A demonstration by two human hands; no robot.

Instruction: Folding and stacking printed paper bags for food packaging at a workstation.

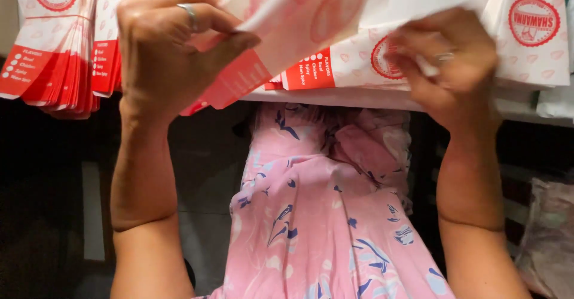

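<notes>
White shelf edge (335,99) runs across the top, stacked with red-and-white paper bags (54,48), and a pink flowered dress (323,215) fills the near middle. Left hand (161,54) pinches one raised paper bag (287,30) between thumb and fingers; right hand (451,66), fingers curled together, grips its right part.

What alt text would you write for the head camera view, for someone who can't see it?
Seen from above, a person's left hand and right hand grip a white and red paper bag over the edge of a white shelf. More paper bags lie stacked beside it, and the person's pink flowered dress shows below.
</notes>
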